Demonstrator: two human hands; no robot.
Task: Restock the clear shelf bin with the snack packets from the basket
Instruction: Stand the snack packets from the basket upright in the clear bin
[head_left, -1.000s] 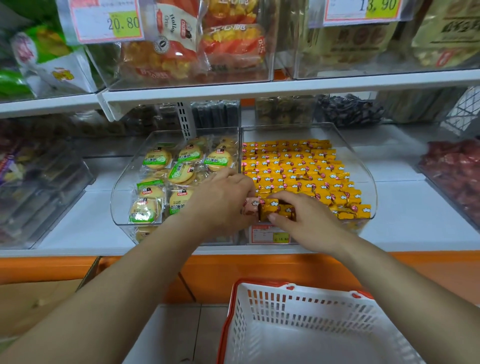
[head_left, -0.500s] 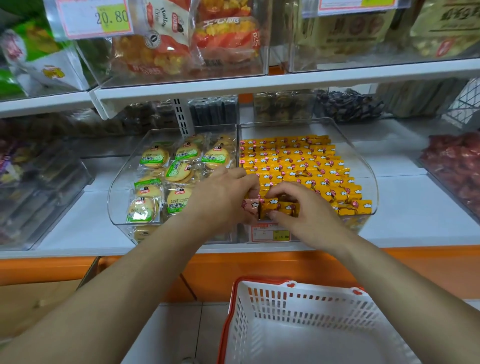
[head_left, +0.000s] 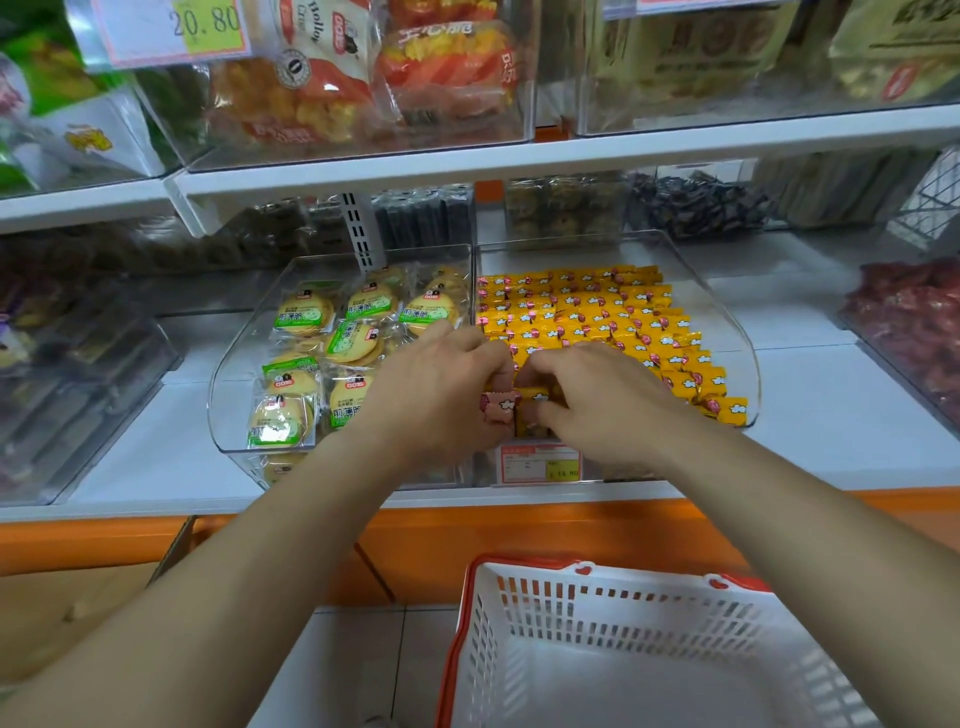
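Left hand (head_left: 441, 397) and right hand (head_left: 610, 408) pinch small yellow snack packets (head_left: 532, 396) at the front edge of the clear plastic shelf bin (head_left: 740, 343).

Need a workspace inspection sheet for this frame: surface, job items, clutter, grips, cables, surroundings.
Surface: white shelf, clear bins side by side on it.
Job's things: clear bin holds rows of yellow snack packets; white basket below the shelf, no packets in its visible part.
Clutter: green-label biscuit packs in the neighbouring bin; price tag on the bin front.
Grippers: left hand and right hand at the bin's front left corner, each grip closed on packets.
Cables: nothing seen.
Surroundings: upper shelf with bagged snacks; red sweets at right.
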